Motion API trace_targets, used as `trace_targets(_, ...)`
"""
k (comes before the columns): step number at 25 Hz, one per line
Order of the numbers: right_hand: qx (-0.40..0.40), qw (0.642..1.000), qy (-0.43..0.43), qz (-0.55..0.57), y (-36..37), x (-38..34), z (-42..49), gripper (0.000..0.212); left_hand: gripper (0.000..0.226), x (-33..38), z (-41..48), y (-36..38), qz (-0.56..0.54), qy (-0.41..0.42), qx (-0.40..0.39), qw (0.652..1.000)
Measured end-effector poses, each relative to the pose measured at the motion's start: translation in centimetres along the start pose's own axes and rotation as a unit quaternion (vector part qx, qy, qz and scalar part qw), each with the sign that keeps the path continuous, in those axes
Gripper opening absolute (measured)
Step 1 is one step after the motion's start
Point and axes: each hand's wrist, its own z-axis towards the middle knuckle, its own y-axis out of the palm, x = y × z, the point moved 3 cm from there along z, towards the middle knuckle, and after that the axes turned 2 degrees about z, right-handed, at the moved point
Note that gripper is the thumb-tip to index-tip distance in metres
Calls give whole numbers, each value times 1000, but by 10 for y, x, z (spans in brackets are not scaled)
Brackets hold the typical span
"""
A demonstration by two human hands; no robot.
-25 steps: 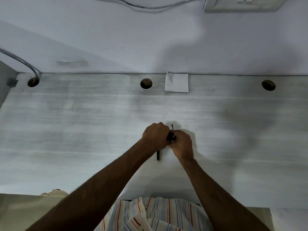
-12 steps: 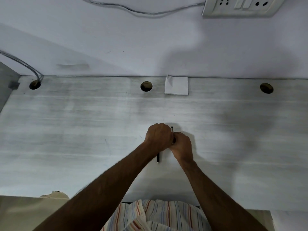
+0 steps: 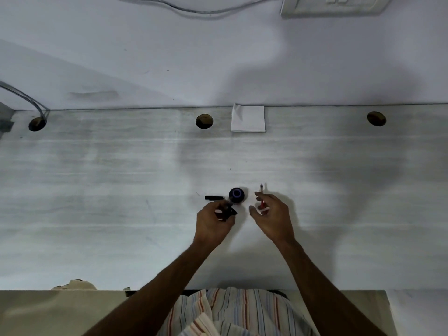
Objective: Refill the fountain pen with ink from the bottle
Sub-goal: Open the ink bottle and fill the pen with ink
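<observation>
Hands have parted from the ink bottle [image 3: 236, 195], now uncapped on the grey surface [image 3: 97, 180]. The left hand [image 3: 214, 224] grips a black cap [image 3: 227, 212]; the right hand [image 3: 275, 218] hangs loose-fingered over the pen section [image 3: 262, 198]. A folded tissue [image 3: 247, 118] lies by the wall [image 3: 169, 57].

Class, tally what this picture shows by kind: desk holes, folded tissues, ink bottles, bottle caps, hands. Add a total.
desk holes: 3
folded tissue: 1
ink bottle: 1
bottle cap: 1
hands: 2 (left hand, right hand)
Total: 8
</observation>
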Motion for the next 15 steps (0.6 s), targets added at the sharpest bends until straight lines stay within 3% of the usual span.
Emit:
trace_targets(7,50,998,29,0,-22,21,-30,35,19,-1,-13,65,-35,-27,36,998)
trace_targets(10,48,998,31,-1,-29,25,-34,35,29,-5,-7,81,-10,-40,67,997)
trace_targets(15,43,998,46,10,-26,27,-34,33,32,-3,-11,84,-63,-101,63,991)
